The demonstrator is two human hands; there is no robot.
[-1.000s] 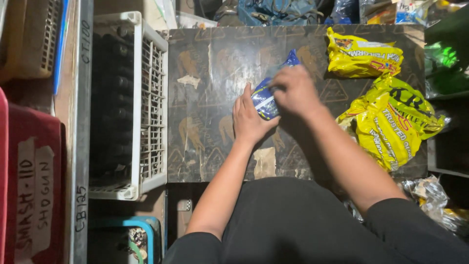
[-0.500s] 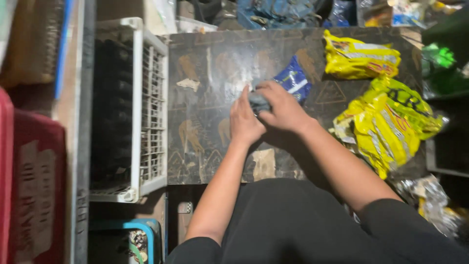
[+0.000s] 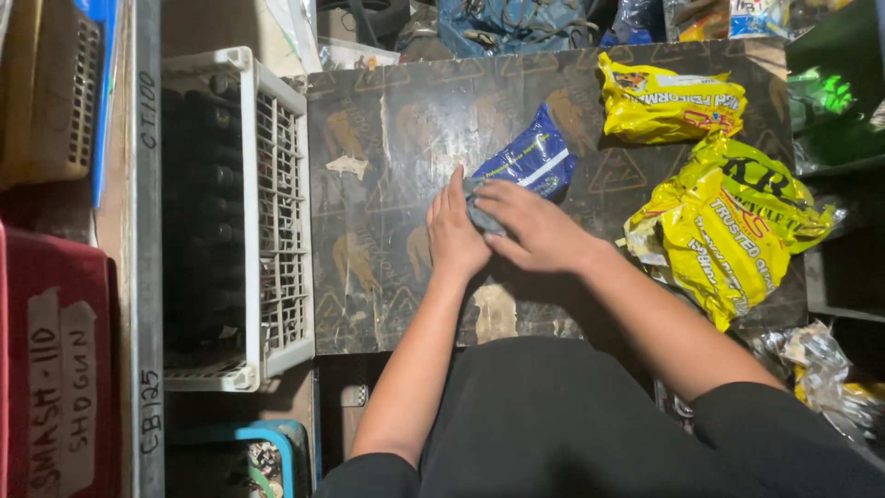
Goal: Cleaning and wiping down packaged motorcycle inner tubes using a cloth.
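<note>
- Since a second ago the blue packet [image 3: 527, 162] has shifted up and to the right on the board, and both hands have moved up with it, now pressing on its near end.
- The blue packet lies flat on the dark patterned board [image 3: 387, 138], its long axis running diagonally, far end pointing up and right, near end under the fingers.
- It is glossy plastic film, crinkled, with a pale stripe along its length.
- The left hand [image 3: 454, 231] rests palm-down beside the packet's lower end; the right hand [image 3: 530, 226] lies across it, fingers closed over a grey folded bit of the wrapper. The hands touch each other.
- Two shiny yellow bags [image 3: 728, 221] lie crumpled to the right, well apart from the packet.
- A white plastic lattice crate [image 3: 277, 212] stands just left of the board.
</note>
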